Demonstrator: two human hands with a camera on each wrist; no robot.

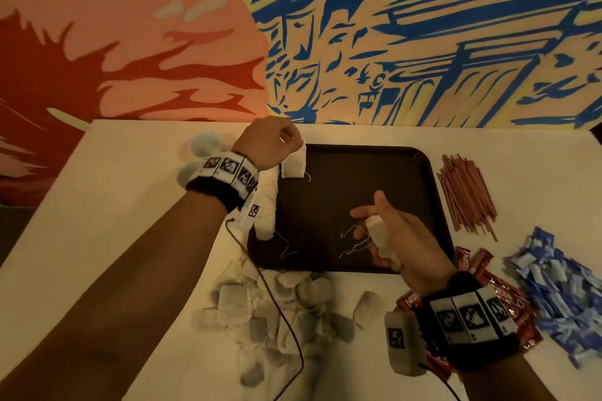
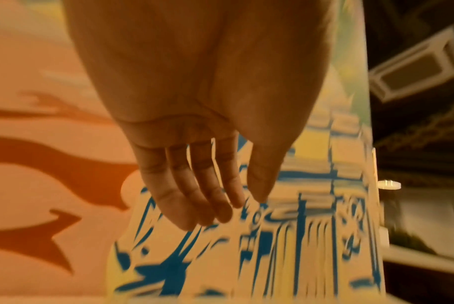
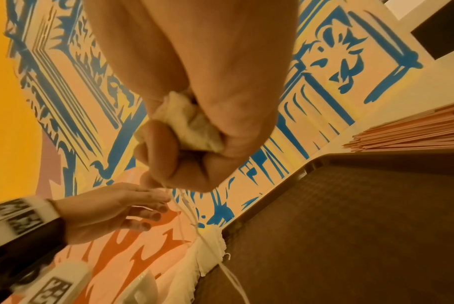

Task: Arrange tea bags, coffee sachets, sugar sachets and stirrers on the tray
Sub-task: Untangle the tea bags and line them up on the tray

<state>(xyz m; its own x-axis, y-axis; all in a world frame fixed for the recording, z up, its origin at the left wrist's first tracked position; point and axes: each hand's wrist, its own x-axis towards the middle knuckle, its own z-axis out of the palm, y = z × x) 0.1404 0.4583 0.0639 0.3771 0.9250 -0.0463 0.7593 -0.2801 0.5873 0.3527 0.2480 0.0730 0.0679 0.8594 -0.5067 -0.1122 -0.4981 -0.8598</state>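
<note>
A dark brown tray [image 1: 358, 172] lies in the middle of the white table. A row of white tea bags [image 1: 268, 202] stands along its left edge, with one more tea bag [image 1: 294, 165] at the far left corner. My left hand [image 1: 277, 143] hovers over that corner, fingers straight and holding nothing in the left wrist view [image 2: 215, 195]. My right hand [image 1: 394, 238] is over the tray's near right part and grips a small stack of tea bags [image 1: 379, 233], strings dangling. The right wrist view shows the bunched bags [image 3: 189, 125] in the fist.
Loose tea bags [image 1: 277, 303] are heaped on the table in front of the tray. Red-brown stirrers [image 1: 465, 195] lie right of it, with red coffee sachets [image 1: 498, 290] and blue sugar sachets [image 1: 560, 286] nearer. Small white dishes [image 1: 205, 143] stand at the far left. A painted wall backs the table.
</note>
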